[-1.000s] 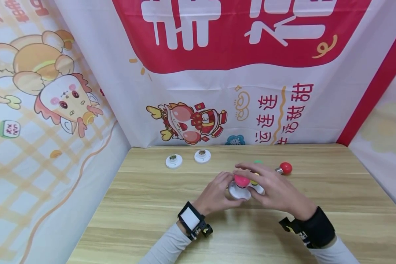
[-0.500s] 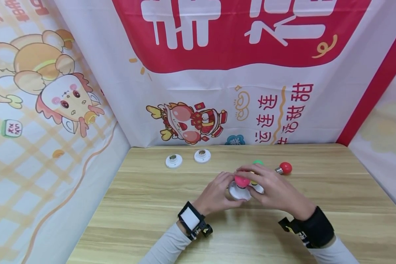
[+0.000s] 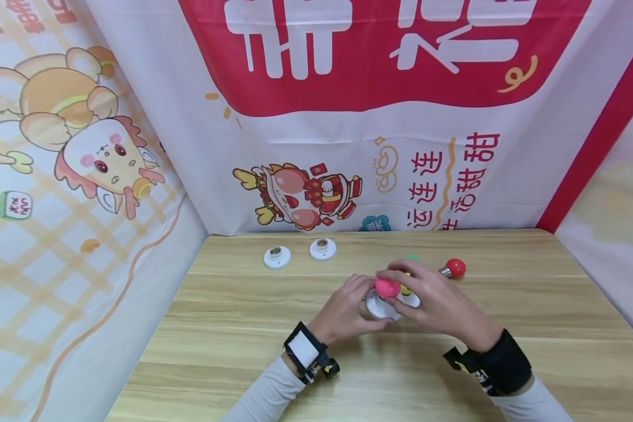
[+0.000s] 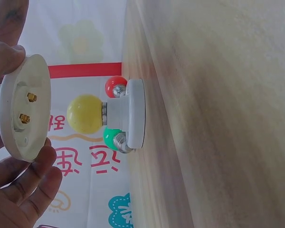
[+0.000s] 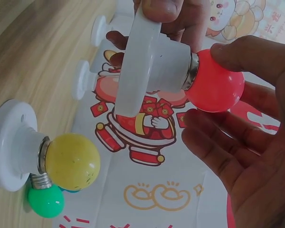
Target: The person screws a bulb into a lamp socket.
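My left hand [image 3: 345,310] grips a white lamp holder [image 3: 378,307] by the rim of its round base, held up off the table. Two brass screws show on its underside in the left wrist view. A pinkish-red bulb [image 5: 214,81] sits with its metal cap partly in that holder's socket, a strip of cap still showing. The thumb and fingers of my right hand [image 3: 438,296] are round this bulb's globe. Just beyond, a second lamp holder [image 5: 9,152] stands on the table with a yellow bulb [image 5: 73,161] in it.
Two more white lamp holders [image 3: 277,258] stand at the back left of the wooden table [image 3: 232,316], their sockets bare. A red bulb [image 3: 456,268] lies at the right, and a green bulb [image 5: 46,200] lies behind the yellow one. Printed cloth [image 3: 316,132] hangs behind.
The right thumb and fingers have shifted a little around the pinkish-red bulb, the thumb coming in closer under the globe. The left hand keeps its hold on the lamp holder, hardly moving.
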{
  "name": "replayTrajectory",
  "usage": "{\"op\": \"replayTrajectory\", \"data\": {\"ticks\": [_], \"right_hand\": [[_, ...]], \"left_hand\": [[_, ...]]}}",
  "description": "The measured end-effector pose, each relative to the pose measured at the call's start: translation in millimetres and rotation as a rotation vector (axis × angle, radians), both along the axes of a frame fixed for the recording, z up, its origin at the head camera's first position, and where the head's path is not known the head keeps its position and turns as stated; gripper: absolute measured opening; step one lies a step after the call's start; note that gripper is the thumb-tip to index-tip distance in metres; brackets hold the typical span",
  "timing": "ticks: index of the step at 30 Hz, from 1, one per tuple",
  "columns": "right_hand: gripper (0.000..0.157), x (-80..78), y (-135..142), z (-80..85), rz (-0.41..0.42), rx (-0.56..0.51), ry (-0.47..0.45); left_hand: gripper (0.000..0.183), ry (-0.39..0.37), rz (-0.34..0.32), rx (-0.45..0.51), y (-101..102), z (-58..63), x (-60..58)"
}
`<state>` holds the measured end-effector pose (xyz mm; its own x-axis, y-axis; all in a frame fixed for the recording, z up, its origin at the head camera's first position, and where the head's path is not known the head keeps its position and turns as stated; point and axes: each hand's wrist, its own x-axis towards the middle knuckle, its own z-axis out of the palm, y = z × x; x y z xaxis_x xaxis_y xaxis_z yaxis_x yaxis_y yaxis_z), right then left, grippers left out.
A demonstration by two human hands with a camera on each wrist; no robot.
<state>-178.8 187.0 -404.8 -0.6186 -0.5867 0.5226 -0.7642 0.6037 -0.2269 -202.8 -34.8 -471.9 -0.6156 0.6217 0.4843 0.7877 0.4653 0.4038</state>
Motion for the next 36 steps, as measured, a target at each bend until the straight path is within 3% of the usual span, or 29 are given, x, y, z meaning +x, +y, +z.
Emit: {"op": "replayTrajectory", "data": {"ticks": [13,20,30,36], "right_hand": [[0.06,0.0,0.5,-0.8,-0.03,0.018,0.013],[0.071,2.0,1.4,4.2,0.038,-0.063,0.031],[0.061,-2.7,1.2,1.9,0.179,-0.051,0.077],[0.055,-3.8,-0.3,0.4,0.2,-0.066,0.075]], "left_hand": [[0.07,0.029,-0.003,-0.004,0.9,-2.4,-1.5],[0.069,0.02,0.005,0.007,0.0,-0.6,-1.7],[0.075,0.031,-0.001,-0.01,-2.5,-1.6,-2.2],[0.073,0.05,-0.007,-0.009,-2.4,-1.4,-2.6]]}}
